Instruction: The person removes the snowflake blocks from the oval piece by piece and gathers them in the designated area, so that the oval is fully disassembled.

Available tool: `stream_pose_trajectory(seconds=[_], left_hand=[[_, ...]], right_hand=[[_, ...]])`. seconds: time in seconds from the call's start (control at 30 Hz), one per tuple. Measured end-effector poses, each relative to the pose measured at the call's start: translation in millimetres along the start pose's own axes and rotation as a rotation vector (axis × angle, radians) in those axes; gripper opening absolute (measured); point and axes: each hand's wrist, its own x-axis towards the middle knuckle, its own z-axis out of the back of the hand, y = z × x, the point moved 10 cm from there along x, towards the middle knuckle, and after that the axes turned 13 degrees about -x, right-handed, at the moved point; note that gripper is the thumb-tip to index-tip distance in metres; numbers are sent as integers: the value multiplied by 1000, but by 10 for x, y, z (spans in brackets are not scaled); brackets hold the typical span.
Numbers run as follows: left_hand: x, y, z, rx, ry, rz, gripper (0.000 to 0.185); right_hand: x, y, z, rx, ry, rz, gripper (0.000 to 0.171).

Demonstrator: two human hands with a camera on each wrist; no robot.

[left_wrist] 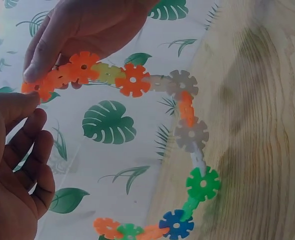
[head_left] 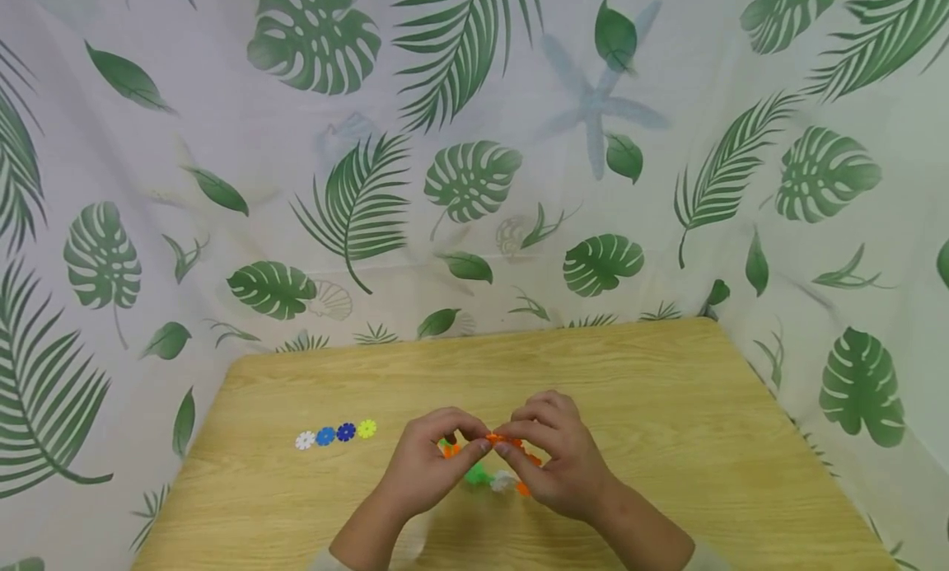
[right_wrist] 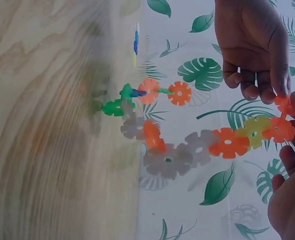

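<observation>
Both hands meet over the table, holding a chain of interlocking flower-shaped plastic discs (left_wrist: 191, 134). My left hand (head_left: 430, 456) pinches the orange disc (left_wrist: 37, 89) at the chain's end between thumb and fingers. Right beside it, my right hand (head_left: 556, 456) pinches the same orange end of the chain, its thumb close to the left thumb. From there the chain hangs in a curve through orange, yellow, grey-white, green and blue discs. A pair of orange discs with a green disc (left_wrist: 130, 231) between them forms its other end, which hangs free.
To the left on the wooden table (head_left: 638, 381) lies a short row of separate discs: a white disc (head_left: 306, 440), a light blue disc (head_left: 325, 436), a dark blue disc (head_left: 346, 432) and a yellow disc (head_left: 366, 428). A leaf-patterned curtain (head_left: 474, 250) hangs behind the table.
</observation>
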Motion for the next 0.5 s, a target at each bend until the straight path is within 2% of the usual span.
stream_pose_trajectory(seconds=[0.2,0.37,0.5], left_hand=[[-16,36,33,6,-38,25,4],[-16,28,54,-7,-46,19,4],[-22,28,69,-13,-53,16,3]], right_hand=[[-84,-70,-81,-31,79,-74,38],[-140,-133,-143,-5,136,-130,38],[-163,-146,-168,12,149,-140,37]])
